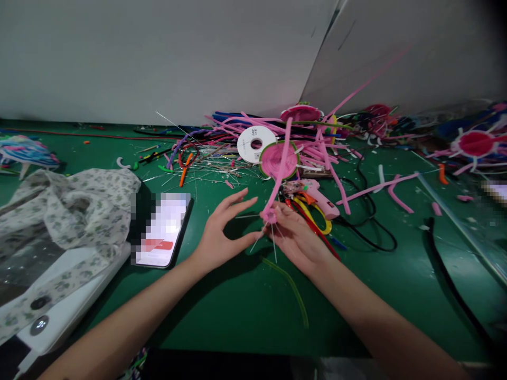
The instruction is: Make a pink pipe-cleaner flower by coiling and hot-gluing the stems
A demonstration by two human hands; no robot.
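Note:
A small pink coil (270, 215) with thin pale wires fanning out from it is pinched in the fingers of my right hand (298, 235). From the coil a long pink fuzzy strip (283, 163) rises toward the back. On the coil's left side, my left hand (226, 227) has its fingers spread, the thumb tip close to the wires; nothing is gripped in it. Under the hands a green fuzzy strip (291, 284) lies on the green table (237, 316). Behind them is a round pink woven disc (279, 160) with a green rim.
A lit phone (162, 229) and a floral cloth (79, 211) lie to the left. Behind the hands are a white spool (249, 143), a pink glue gun (322, 200), yellow-handled scissors (325, 221) and piled strips. A black cable (384, 248) curves at the right.

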